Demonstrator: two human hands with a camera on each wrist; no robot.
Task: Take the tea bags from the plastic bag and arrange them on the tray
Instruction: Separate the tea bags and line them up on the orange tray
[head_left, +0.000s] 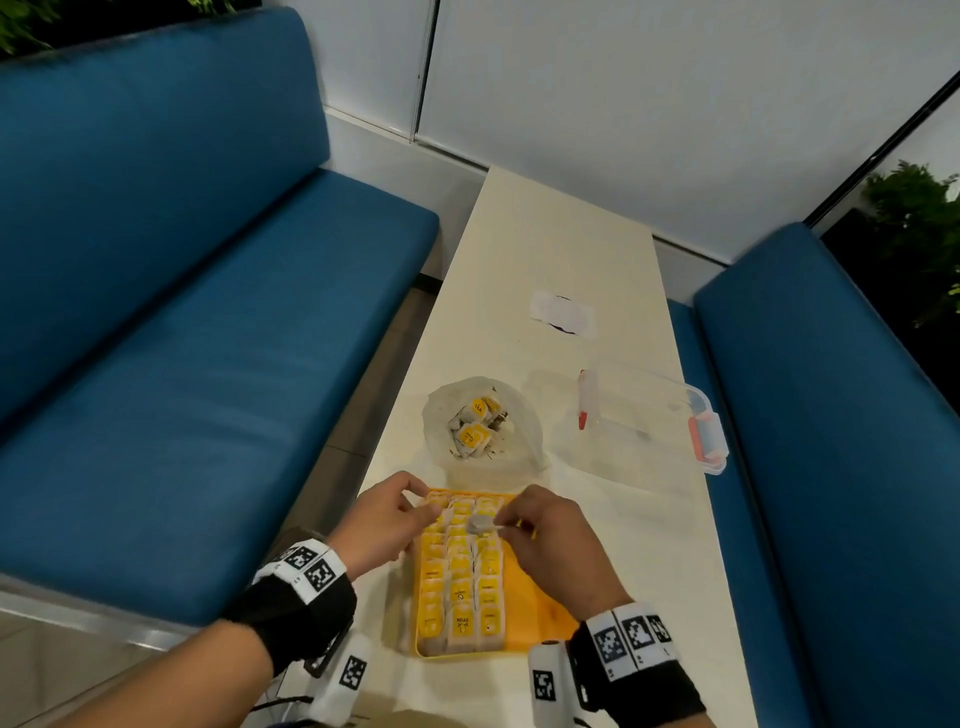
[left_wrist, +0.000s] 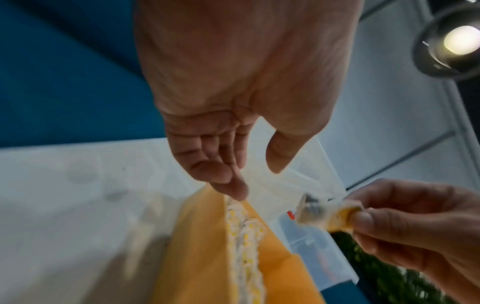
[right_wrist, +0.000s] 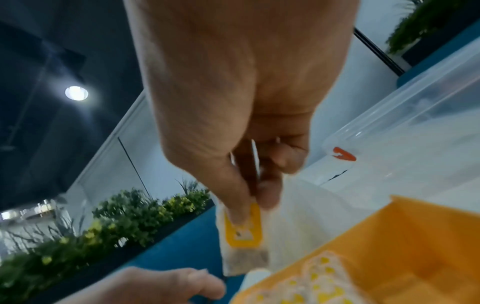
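Note:
A yellow tray (head_left: 540, 613) lies at the near end of the table, its left part filled with rows of tea bags (head_left: 460, 571) with yellow tags. My right hand (head_left: 501, 522) pinches one tea bag (head_left: 480, 524) by its yellow tag just above the tray's far rows; in the right wrist view this tea bag (right_wrist: 244, 234) hangs below thumb and finger. My left hand (head_left: 428, 506) holds nothing, and its fingers (left_wrist: 233, 191) touch the far end of the rows. The clear plastic bag (head_left: 480, 423) beyond the tray holds several more tea bags.
A clear plastic box (head_left: 654, 415) with red latches stands right of the bag. A white paper patch (head_left: 563, 314) lies farther up the narrow cream table (head_left: 597, 249). Blue benches (head_left: 208, 364) flank the table on both sides.

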